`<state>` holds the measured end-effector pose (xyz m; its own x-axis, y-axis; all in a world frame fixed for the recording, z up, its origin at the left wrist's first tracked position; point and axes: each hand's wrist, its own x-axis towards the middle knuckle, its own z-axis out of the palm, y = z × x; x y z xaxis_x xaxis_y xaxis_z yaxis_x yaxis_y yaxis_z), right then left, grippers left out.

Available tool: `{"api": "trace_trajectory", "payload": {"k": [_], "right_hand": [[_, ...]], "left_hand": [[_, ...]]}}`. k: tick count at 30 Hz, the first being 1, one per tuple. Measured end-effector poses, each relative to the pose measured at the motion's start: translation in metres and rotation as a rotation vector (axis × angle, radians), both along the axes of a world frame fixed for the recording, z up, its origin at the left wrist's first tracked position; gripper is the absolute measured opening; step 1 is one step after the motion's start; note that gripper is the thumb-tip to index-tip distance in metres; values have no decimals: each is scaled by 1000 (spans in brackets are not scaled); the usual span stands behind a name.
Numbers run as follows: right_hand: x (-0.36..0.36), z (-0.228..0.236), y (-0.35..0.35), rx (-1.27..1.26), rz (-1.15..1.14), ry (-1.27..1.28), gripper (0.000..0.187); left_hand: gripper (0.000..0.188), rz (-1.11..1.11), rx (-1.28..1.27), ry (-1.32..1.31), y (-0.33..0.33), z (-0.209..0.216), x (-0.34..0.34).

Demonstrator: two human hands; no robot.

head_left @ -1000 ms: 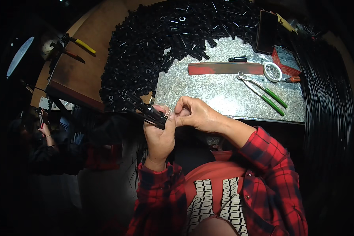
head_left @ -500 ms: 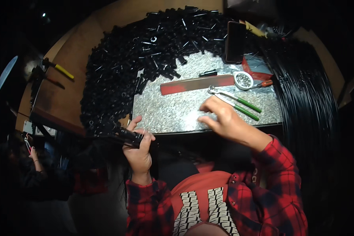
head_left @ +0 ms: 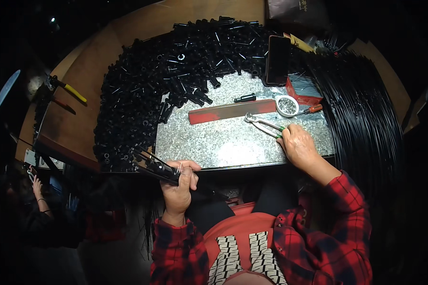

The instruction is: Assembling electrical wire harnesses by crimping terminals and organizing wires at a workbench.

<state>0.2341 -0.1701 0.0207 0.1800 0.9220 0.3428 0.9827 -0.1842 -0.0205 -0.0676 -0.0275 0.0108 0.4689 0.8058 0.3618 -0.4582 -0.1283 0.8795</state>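
My left hand [head_left: 177,194] is closed around a black tubular part [head_left: 160,170] at the table's near edge, left of centre. Thin dark strands stick out of the part, and a fine bright wire stands up by my thumb. On the right, my right hand [head_left: 300,146] is wrapped round the green handles of a pair of pincers [head_left: 264,124]. Their metal jaws lie on the speckled grey slab [head_left: 214,147], pointing to the upper left. Beyond the jaws lies a long reddish-brown bar [head_left: 230,111], with a single black tubular piece [head_left: 245,98] just behind it.
A large heap of black tubular parts [head_left: 128,104] curves round the slab's left and back. On the right are a white cup of small metal bits [head_left: 279,108], a screwdriver [head_left: 314,109], a red box [head_left: 309,99], a phone [head_left: 277,59] and long black strands [head_left: 366,109]. Another person's hand [head_left: 37,187] shows far left.
My right hand has moved right and down from above the slab and closed on the pincers' handles. My left hand has shifted slightly right with the black part, its fingers now curled in.
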Motion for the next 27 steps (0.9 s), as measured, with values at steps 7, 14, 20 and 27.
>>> {"api": "trace_trajectory", "payload": {"k": [7,14,20,27], "right_hand": [[-24,10,-2,208,0,648,14],[-58,55,0,123,282,442,25],[-67,67,3,362,246,-243,28],[-78,65,4,415,277,-390,25]], "left_hand": [[12,20,123,148,-4,13,-1],[17,-271,-33,18,-2,5,7],[55,-244,-121,13,-3,4,2],[90,-340,-133,29,-8,0,9]]}}
